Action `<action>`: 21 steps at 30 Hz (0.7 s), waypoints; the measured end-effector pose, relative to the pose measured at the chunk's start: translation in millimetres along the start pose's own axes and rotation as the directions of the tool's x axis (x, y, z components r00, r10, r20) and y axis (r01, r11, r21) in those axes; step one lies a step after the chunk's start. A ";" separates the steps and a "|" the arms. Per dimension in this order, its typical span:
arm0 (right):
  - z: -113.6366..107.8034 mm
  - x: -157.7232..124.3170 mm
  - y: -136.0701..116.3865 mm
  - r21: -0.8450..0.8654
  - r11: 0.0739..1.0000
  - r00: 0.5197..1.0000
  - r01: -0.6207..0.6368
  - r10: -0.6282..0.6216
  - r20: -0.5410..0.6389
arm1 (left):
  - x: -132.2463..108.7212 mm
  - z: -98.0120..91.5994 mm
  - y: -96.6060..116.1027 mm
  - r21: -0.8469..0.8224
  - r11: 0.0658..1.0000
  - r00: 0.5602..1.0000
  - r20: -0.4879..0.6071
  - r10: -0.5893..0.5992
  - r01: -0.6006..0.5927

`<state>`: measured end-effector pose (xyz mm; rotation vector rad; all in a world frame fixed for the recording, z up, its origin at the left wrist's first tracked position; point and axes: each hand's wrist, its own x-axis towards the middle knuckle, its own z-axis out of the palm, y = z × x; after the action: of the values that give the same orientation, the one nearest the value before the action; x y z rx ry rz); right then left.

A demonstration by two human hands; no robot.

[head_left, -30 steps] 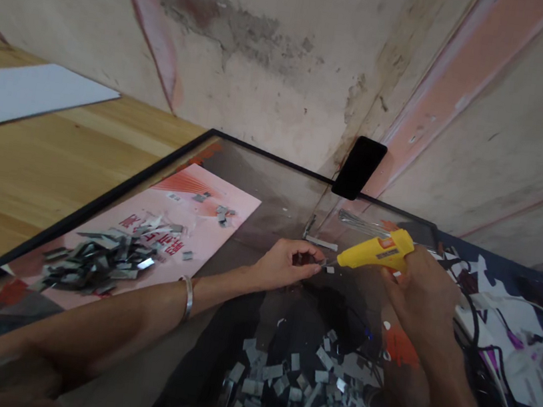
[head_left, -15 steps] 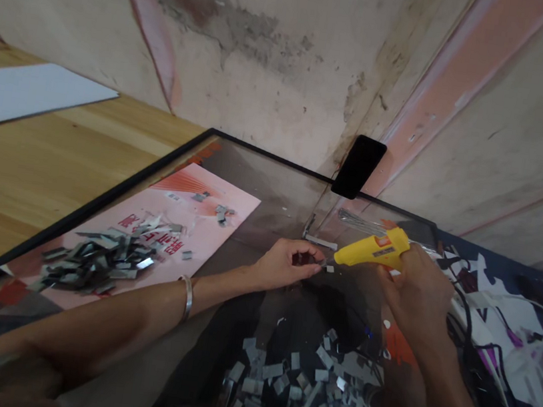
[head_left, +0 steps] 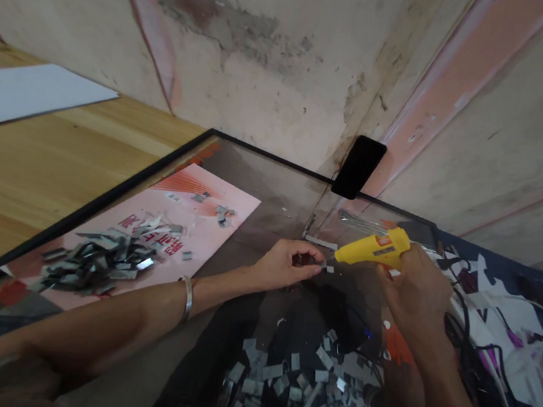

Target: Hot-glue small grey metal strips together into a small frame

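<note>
My right hand grips a yellow glue gun, its nozzle pointing left at a small grey piece lying on the glass sheet. My left hand rests on the glass just left of the nozzle, fingers curled in a pinch round a small dark piece I cannot make out clearly. A metal bangle circles my left wrist.
A heap of grey metal clips lies near me on the glass; another heap sits on a pink printed sheet. A black phone leans on the wall. Cables tangle at right. A wooden table and white board lie left.
The glue gun and my right hand have shifted slightly left, bringing the nozzle closer to my left fingertips. My left hand has stayed in place.
</note>
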<state>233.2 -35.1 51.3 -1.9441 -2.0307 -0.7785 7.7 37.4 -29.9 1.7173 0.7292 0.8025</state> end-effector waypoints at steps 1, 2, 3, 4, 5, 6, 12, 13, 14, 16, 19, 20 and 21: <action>-0.6 0.0 -0.3 -0.002 1.000 1.000 0.001 -0.001 0.005 | 0.1 -0.1 -0.3 0.003 1.000 1.000 0.000 0.004 -0.004; -1.3 0.0 -0.6 0.000 1.000 1.000 -0.001 0.001 0.011 | 0.2 -0.3 -0.7 0.008 1.000 1.000 -0.001 0.009 -0.009; -2.0 0.0 -0.7 0.005 1.000 1.000 -0.003 0.003 0.019 | 0.2 -0.5 -1.1 0.014 1.000 1.000 0.000 0.013 -0.013; -2.6 0.0 -0.7 0.012 1.000 1.000 -0.008 0.008 0.022 | 0.3 -0.8 -1.5 0.019 1.000 1.000 0.002 0.015 -0.015; -3.3 -0.1 -0.6 0.021 1.000 1.000 -0.011 0.010 0.023 | 0.3 -1.0 -1.8 0.022 1.000 1.000 0.003 0.014 -0.014; -3.8 -0.2 -0.3 0.029 1.000 1.000 -0.010 0.009 0.027 | 0.3 -1.3 -2.0 0.022 1.000 1.000 0.003 0.010 -0.011; -2.8 0.0 1.8 0.010 1.000 1.000 -0.017 0.016 0.020 | 0.0 -1.7 -0.3 0.018 1.000 1.000 0.005 0.005 -0.005; -2.0 0.1 1.7 0.003 1.000 1.000 -0.024 0.024 0.012 | 0.0 -1.6 0.0 0.017 1.000 1.000 0.006 0.003 -0.003; -1.2 0.1 1.4 -0.003 1.000 1.000 -0.029 0.029 0.007 | 0.0 -1.5 0.1 0.016 1.000 1.000 0.009 0.004 -0.004; 0.0 0.0 0.3 -0.008 1.000 1.000 -0.024 0.024 0.005 | 0.1 -1.2 -0.2 0.012 1.000 1.000 0.011 0.007 -0.007; 0.2 -0.4 -1.3 -0.009 1.000 1.000 -0.003 0.003 0.018 | 0.2 -0.9 -1.4 0.014 1.000 1.000 0.006 0.010 -0.010; -0.1 -0.5 -1.5 -0.009 1.000 1.000 -0.001 0.001 0.020 | 0.2 -0.9 -1.6 0.017 1.000 1.000 0.005 0.011 -0.011; -0.6 -0.6 -1.4 -0.009 1.000 1.000 -0.003 0.003 0.020 | 0.2 -1.0 -1.9 0.021 1.000 1.000 0.003 0.012 -0.012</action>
<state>231.8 -35.9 51.2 -1.9668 -2.0391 -0.7714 6.9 38.6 -31.4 1.7427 0.7279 0.8031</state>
